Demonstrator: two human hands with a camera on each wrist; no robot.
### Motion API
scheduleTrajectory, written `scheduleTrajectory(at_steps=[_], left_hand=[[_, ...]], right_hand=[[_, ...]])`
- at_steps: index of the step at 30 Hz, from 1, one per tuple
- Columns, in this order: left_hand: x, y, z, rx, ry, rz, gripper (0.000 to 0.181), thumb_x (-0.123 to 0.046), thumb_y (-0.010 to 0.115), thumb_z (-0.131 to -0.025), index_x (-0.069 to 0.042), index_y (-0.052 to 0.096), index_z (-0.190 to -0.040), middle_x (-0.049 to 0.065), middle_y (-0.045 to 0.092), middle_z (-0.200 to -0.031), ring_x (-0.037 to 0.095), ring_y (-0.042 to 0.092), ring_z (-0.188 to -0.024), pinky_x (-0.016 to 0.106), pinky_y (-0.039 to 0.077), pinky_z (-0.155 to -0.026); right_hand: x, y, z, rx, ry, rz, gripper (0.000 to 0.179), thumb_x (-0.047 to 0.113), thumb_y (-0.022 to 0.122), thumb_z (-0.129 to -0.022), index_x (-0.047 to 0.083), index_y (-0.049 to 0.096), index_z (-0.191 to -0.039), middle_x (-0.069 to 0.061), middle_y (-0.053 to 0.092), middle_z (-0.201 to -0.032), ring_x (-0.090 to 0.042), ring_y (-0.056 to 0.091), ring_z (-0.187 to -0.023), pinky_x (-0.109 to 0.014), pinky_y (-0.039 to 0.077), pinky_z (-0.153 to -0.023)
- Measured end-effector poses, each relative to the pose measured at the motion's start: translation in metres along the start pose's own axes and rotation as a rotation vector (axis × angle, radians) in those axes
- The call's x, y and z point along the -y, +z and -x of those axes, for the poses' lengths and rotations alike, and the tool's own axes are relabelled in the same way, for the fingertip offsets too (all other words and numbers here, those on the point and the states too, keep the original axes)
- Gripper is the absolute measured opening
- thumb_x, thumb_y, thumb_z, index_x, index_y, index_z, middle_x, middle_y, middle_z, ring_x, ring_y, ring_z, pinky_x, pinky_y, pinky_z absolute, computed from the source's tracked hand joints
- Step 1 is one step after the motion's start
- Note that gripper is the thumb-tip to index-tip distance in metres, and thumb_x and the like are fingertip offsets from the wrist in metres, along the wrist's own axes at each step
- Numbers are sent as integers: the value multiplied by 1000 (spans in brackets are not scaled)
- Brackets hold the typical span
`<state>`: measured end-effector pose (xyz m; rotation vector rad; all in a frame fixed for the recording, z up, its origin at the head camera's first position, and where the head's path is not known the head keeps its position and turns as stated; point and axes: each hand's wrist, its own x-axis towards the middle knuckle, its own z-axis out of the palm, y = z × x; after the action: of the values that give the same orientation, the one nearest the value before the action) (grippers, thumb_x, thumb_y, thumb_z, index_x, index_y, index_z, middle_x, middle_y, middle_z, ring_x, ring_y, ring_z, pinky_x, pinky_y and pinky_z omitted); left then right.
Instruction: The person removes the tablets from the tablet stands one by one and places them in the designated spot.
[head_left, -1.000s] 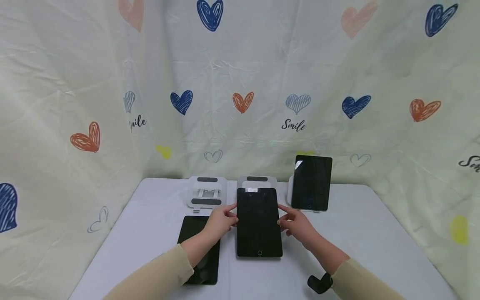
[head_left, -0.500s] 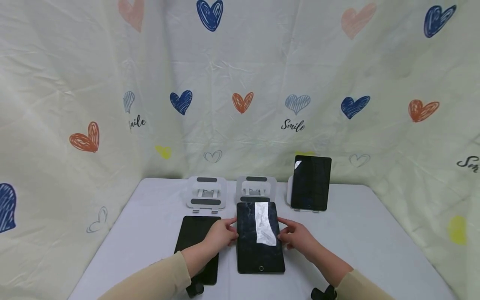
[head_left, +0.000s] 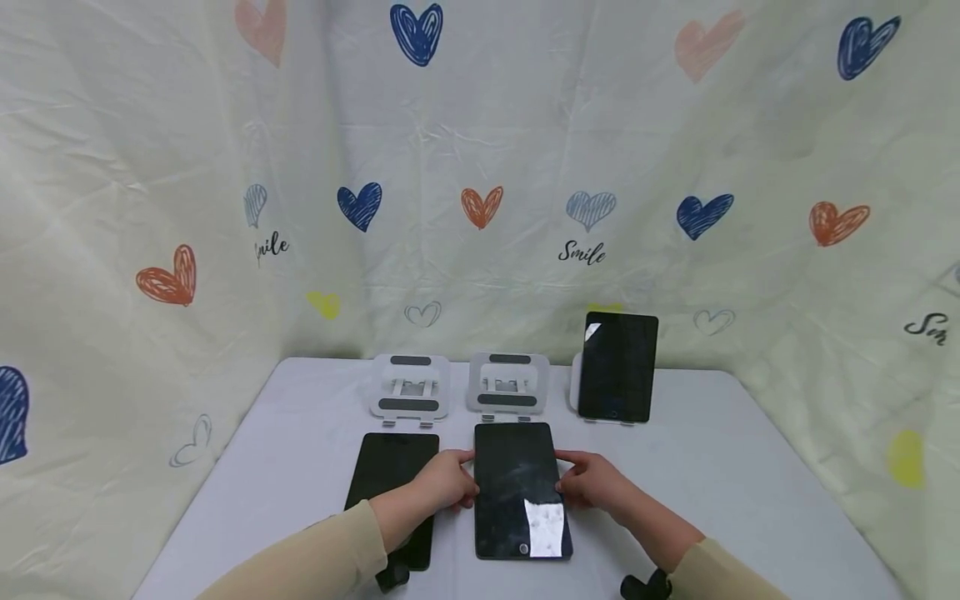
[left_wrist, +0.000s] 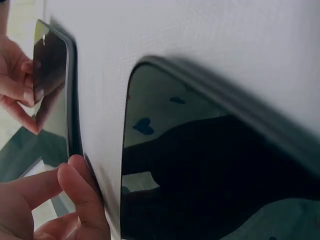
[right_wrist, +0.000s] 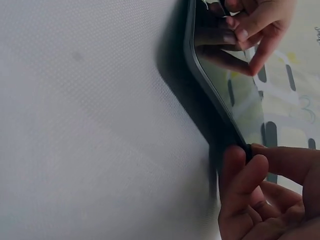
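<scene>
Both hands hold a black tablet [head_left: 506, 475] by its two long sides at the middle of the white table. My left hand [head_left: 447, 481] grips its left edge, and my right hand [head_left: 594, 481] pinches the right edge. In the right wrist view, the edge held by the right hand [right_wrist: 265, 190] stands off the tabletop, with a shadow beneath. Just beyond the tablet stands a white tablet stand [head_left: 507, 400] with dark pads. A second black tablet [head_left: 390, 462] lies flat to the left, partly hidden by my left forearm.
Another white stand [head_left: 408, 404] is at the back left. At the back right, a third tablet [head_left: 618, 367] leans on its own stand [head_left: 576, 383], mostly hidden behind it. A heart-printed curtain [head_left: 480, 275] hangs behind the table [head_left: 720, 467].
Both hands have brought the middle tablet back toward the person, away from the middle stand, which now shows fully. A bright reflection has slid down its screen. The other tablets have not moved.
</scene>
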<state>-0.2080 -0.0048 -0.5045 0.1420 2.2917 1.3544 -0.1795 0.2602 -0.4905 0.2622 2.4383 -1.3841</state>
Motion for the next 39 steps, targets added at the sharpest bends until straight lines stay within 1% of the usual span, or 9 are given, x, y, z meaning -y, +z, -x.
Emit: scheduleTrajectory(at_steps=[5, 9, 14, 21, 28, 34, 39], left_hand=[[0, 0, 1, 3, -13, -60, 59, 3, 72, -83, 2, 53, -140, 8, 65, -63, 16, 56, -49, 28, 46, -46], [-2, 0, 2, 0, -21, -86, 59, 2, 72, -83, 2, 54, -139, 9, 64, -61, 16, 54, -47, 29, 46, -46], [-2, 1, 4, -12, -12, -92, 58, 1, 72, -84, 1, 54, -139, 8, 63, -61, 16, 53, -48, 29, 47, -46], [1, 1, 5, -18, 6, -84, 59, 0, 71, -86, 1, 52, -141, 9, 63, -62, 17, 52, -48, 29, 46, -46], [3, 4, 1, -19, 4, -109, 59, -4, 72, -86, 0, 52, -142, 7, 62, -63, 17, 51, -47, 28, 44, -46], [6, 3, -2, -13, 13, -81, 59, -7, 73, -87, 0, 52, -141, 7, 63, -63, 17, 52, -48, 30, 46, -48], [8, 0, -2, -14, 2, -52, 58, -12, 73, -88, -1, 52, -140, 7, 64, -67, 17, 55, -50, 32, 50, -51]], right_hand=[[2, 3, 1, 25, 19, 38, 56, 3, 69, -87, 0, 53, -140, -10, 63, -83, -23, 61, -66, -33, 54, -61], [4, 4, 0, 30, 25, 84, 56, 3, 69, -87, -1, 52, -140, -10, 63, -81, -22, 62, -64, -32, 54, -60], [6, 4, -4, 35, 23, 146, 56, 2, 71, -87, -2, 52, -140, -10, 61, -78, -21, 61, -61, -31, 53, -58], [6, 4, -8, 23, 7, 249, 56, 5, 75, -85, -1, 56, -138, -9, 60, -75, -20, 58, -59, -30, 52, -56], [6, 1, -7, 28, 1, 262, 53, 6, 75, -85, 2, 57, -135, -8, 59, -77, -20, 59, -59, -30, 52, -55], [6, 0, -5, 19, -3, 259, 52, 10, 76, -86, 4, 58, -134, -7, 59, -80, -20, 58, -60, -30, 51, -55], [2, -3, -7, 0, -24, 279, 51, 13, 76, -86, 4, 59, -133, -6, 59, -80, -20, 58, -60, -30, 52, -57]])
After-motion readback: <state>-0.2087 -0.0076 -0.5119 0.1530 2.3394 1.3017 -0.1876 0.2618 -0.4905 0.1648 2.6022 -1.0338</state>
